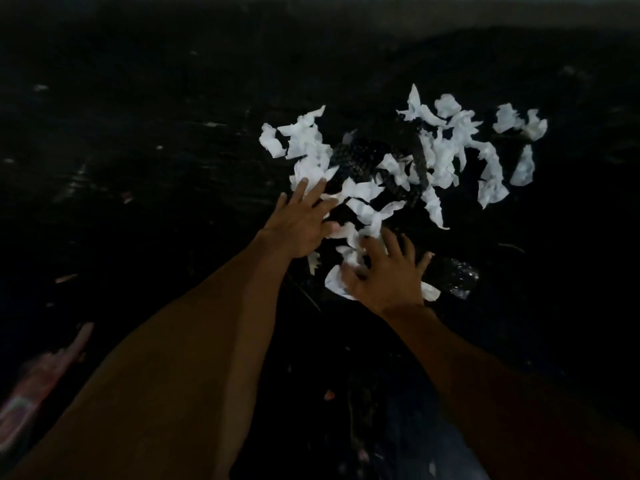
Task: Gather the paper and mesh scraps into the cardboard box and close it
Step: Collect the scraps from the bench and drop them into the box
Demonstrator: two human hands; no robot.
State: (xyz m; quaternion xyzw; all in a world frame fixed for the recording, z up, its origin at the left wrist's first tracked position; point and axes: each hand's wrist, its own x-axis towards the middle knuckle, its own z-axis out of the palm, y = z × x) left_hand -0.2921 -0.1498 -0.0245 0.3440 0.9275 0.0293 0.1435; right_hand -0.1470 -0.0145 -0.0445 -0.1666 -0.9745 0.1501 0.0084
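Observation:
Several white paper scraps (446,150) lie scattered on a dark floor, mixed with black mesh scraps (363,157) in the middle of the pile. My left hand (301,220) lies flat with spread fingers on the pile's left edge, touching paper. My right hand (384,271) rests with spread fingers on scraps at the pile's near edge, and white paper shows under its palm. A shiny black mesh piece (453,275) lies just right of my right hand. No cardboard box is in view.
The dark floor (156,150) is scuffed and carries small bits of debris. A pinkish blurred object (45,375) lies at the lower left. The scene is very dim.

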